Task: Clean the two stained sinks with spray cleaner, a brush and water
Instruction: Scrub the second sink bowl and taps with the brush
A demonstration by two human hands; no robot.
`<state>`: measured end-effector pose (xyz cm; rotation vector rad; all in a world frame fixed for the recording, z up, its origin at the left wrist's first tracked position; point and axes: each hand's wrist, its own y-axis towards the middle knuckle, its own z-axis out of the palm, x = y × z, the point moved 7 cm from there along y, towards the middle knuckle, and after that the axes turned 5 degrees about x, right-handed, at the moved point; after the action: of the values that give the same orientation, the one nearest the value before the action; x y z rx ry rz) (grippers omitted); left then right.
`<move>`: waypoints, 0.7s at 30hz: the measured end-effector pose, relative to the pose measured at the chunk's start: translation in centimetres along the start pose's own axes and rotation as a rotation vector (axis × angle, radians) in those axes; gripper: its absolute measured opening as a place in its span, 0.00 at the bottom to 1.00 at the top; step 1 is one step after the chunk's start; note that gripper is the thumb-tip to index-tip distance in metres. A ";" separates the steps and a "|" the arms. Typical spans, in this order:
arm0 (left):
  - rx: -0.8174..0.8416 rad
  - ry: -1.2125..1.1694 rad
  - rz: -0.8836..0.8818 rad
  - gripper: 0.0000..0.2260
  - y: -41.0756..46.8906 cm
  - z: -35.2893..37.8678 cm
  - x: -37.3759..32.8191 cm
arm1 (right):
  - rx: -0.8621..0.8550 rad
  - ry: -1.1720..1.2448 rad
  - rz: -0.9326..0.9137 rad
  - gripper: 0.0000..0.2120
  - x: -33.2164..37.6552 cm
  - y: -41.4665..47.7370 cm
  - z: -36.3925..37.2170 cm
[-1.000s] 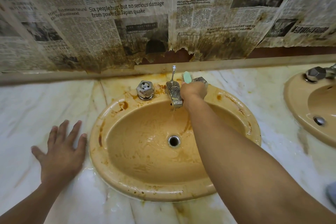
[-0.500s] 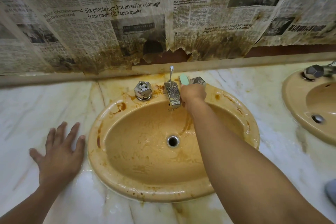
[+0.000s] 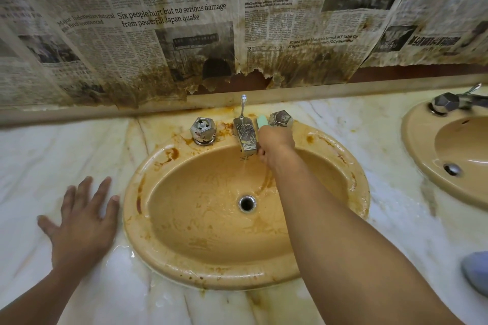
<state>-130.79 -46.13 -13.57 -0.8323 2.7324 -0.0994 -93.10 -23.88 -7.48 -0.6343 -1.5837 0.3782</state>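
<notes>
A tan oval sink [image 3: 158,253] with brown stains on its rim sits in the marble counter in front of me. A thin stream of water runs from its chrome spout [image 3: 245,136] toward the drain [image 3: 247,203]. My right hand [image 3: 276,141] grips a brush with a pale green handle [image 3: 262,121] at the back rim, between the spout and the right tap knob [image 3: 281,118]. The brush head is hidden under the hand. My left hand [image 3: 84,221] rests flat with spread fingers on the wet counter left of the sink. A second tan sink [image 3: 422,140] lies at the right edge.
The left tap knob [image 3: 202,130] stands on the stained rim. Stained, torn newspaper [image 3: 171,34] covers the wall behind the counter. A grey-blue object [image 3: 476,272] lies at the right edge of the marble counter [image 3: 39,161]. Water pools by the sink's front left rim.
The right hand with the brush has shifted slightly left and down at the back rim, uncovering more of the right knob. The left hand stays flat on the counter.
</notes>
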 end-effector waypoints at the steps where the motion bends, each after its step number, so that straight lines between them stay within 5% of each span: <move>1: 0.000 -0.002 0.002 0.28 0.0 0.0 0.0 | 0.002 -0.024 0.004 0.17 0.0 -0.3 -0.3; 5: 0.000 -0.004 0.004 0.28 0.0 0.1 0.1 | 0.091 -0.101 0.076 0.09 -2.4 -2.0 -2.9; 9: -0.007 0.010 0.004 0.26 0.0 0.2 0.1 | 0.250 -0.270 -0.016 0.12 -3.2 -3.0 -5.1; 15: -0.007 -0.002 0.000 0.28 -0.2 0.1 -0.1 | 0.028 -0.754 -0.418 0.13 1.8 0.1 -3.8; 21: -0.011 0.002 0.007 0.28 0.0 0.1 -0.1 | 0.131 -0.550 -0.297 0.14 1.8 1.2 -2.4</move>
<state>-130.69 -46.12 -13.69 -0.8265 2.7404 -0.0834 -90.53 -22.17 -6.45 -0.1885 -2.1210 0.4520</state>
